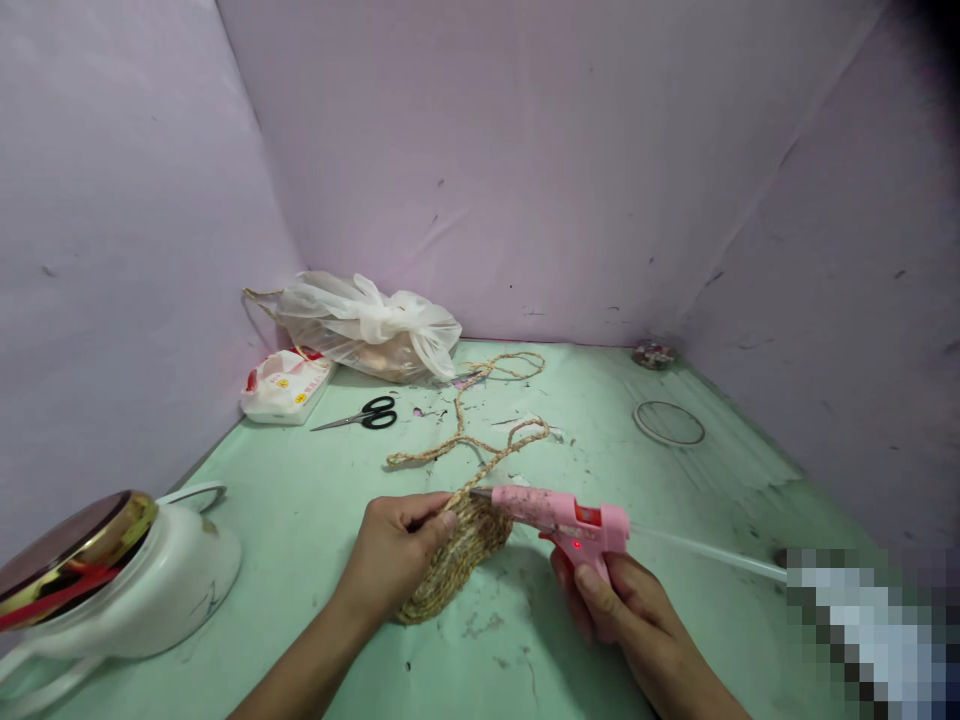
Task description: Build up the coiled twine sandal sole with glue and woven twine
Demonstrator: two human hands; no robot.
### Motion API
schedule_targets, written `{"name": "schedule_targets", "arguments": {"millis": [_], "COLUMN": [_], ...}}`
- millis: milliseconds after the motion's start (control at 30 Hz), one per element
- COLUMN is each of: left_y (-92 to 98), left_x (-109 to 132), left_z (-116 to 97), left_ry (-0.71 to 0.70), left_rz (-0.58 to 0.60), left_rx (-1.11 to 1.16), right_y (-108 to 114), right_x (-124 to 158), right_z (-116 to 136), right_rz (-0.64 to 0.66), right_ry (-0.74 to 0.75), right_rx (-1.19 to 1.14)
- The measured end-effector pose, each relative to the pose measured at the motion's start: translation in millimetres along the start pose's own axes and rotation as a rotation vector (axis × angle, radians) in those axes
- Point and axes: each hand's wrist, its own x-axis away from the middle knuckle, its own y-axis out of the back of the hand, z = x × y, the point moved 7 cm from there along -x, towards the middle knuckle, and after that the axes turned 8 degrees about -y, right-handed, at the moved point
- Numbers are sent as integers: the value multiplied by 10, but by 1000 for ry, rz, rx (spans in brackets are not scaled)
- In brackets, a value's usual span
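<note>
My left hand (pixel 409 550) pinches the edge of a coiled straw-rope piece (pixel 457 565), with thumb and fingers closed on its upper left side. From that piece a braided straw rope (pixel 460 410) runs away across the table in loose loops. In my right hand (pixel 615 600) is a pink hot glue gun (pixel 551 515), its handle wrapped by my fingers and a red light lit on its side. The dark nozzle points left and lies at the rope where it meets the coiled piece. A clear glue stick (pixel 709 552) sticks out of the gun's back.
Black-handled scissors (pixel 367 413) lie left of the rope. Behind them are a tied white plastic bag (pixel 367 325) and a tissue pack (pixel 285 390). A white lidded pot (pixel 180 570) stands at left. A ring (pixel 669 424) and a small dark bundle (pixel 653 354) are at right.
</note>
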Motion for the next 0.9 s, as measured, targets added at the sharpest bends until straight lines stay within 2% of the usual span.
{"name": "schedule_targets", "arguments": {"millis": [333, 567, 900], "left_y": [21, 39, 56], "left_x": [6, 12, 7], "left_z": [-11, 1, -52], "left_ry": [-3, 10, -45], "left_rz": [5, -5, 3], "left_rx": [-68, -76, -162], "right_y": [57, 65, 34], "right_x": [-19, -29, 5], "right_z": [-20, -46, 5], "right_rz": [5, 22, 27], "right_ry": [-30, -18, -30], "right_rx": [55, 15, -61]}}
